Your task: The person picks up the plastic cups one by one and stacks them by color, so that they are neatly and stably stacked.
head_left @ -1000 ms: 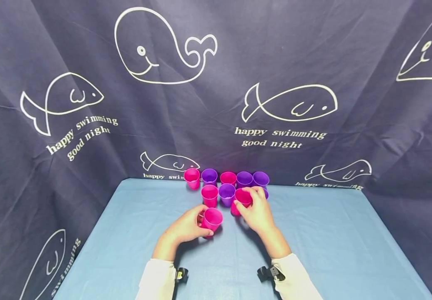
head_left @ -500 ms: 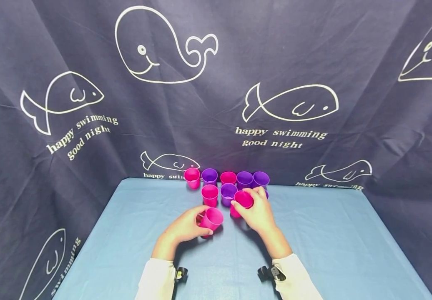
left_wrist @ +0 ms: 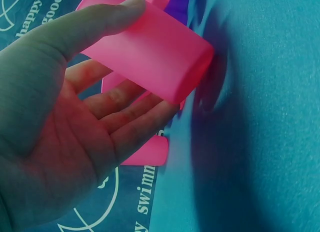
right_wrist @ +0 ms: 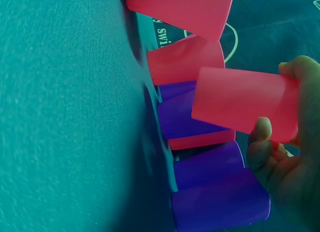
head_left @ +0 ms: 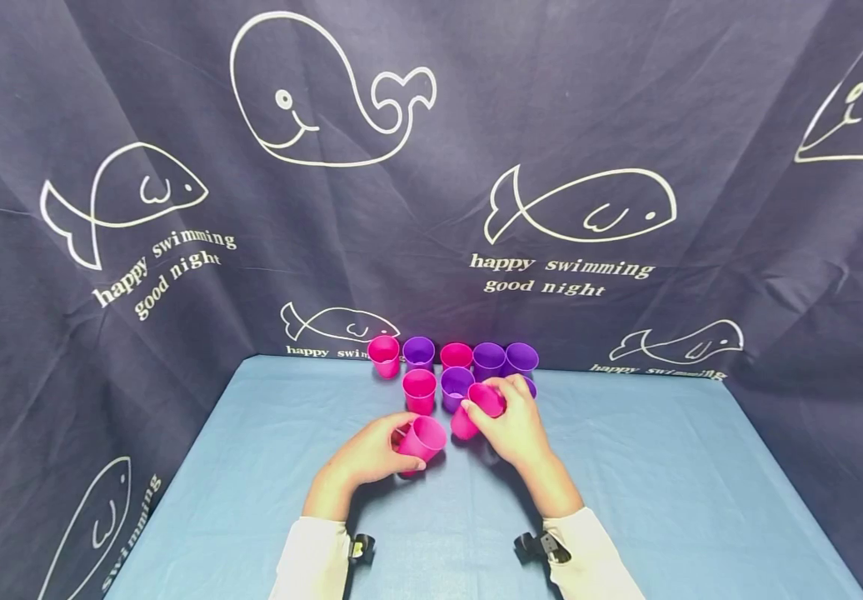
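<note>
A pink cup [head_left: 427,443] is resting in the grip of my left hand [head_left: 370,452], over the middle of the blue-covered desk [head_left: 461,533], between its left and right edges. My thumb is lying along its outer wall while my other fingers are reaching round behind it. The cup is leaning, its mouth pointing toward the desk's far right corner; whether its base is touching the cloth I cannot tell. My right hand [head_left: 519,423] is pinching a second pink cup [head_left: 466,423] near the rim, a little closer to the far edge; that one is tilting too, its base hanging clear of the desk. My hands are working apart from each other, each clamped on its own cup.

Just beyond, a short row is standing upright: a third pink cup [head_left: 420,395], a purple cup [head_left: 456,392] and, partly hidden behind my right hand, another purple cup [head_left: 531,387]. Along the far edge, a back row of five cups is running from left to right: pink [head_left: 384,360], purple [head_left: 419,358], pink [head_left: 456,357], purple [head_left: 488,360], purple [head_left: 521,358]. Behind them a dark cloth [head_left: 431,250] is hanging, showing white whale and fish outlines. I am wearing white sleeves [head_left: 313,558].
</note>
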